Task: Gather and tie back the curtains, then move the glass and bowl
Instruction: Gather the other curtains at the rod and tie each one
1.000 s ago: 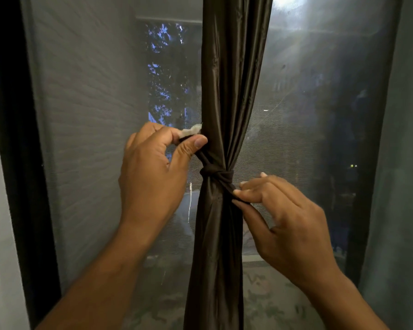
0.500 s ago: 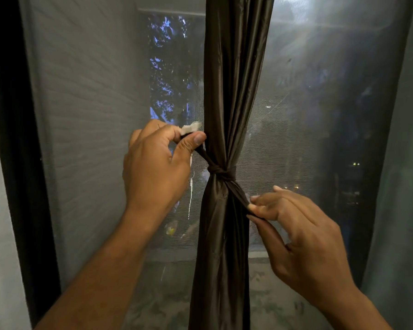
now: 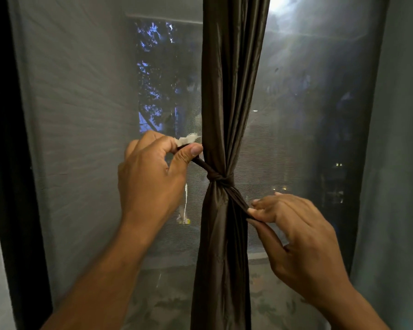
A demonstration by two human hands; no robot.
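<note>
A dark brown satin curtain (image 3: 231, 91) hangs gathered in front of the window, cinched at mid-height by a matching tie (image 3: 218, 178) knotted on its left side. My left hand (image 3: 153, 179) pinches the tie's upper-left end, which has a pale frayed tip (image 3: 187, 139). My right hand (image 3: 293, 232) pinches the other end (image 3: 240, 198) low on the right, pulled taut. No glass or bowl is in view.
A mesh screen (image 3: 81, 115) covers the window behind the curtain. The black window frame (image 3: 7, 163) runs down the left. A pale grey-blue curtain (image 3: 398, 163) hangs at the right edge. A sill (image 3: 258, 256) crosses below.
Both hands have drawn apart along the tie, the left up-left and the right down-right. The knot has tightened around the curtain.
</note>
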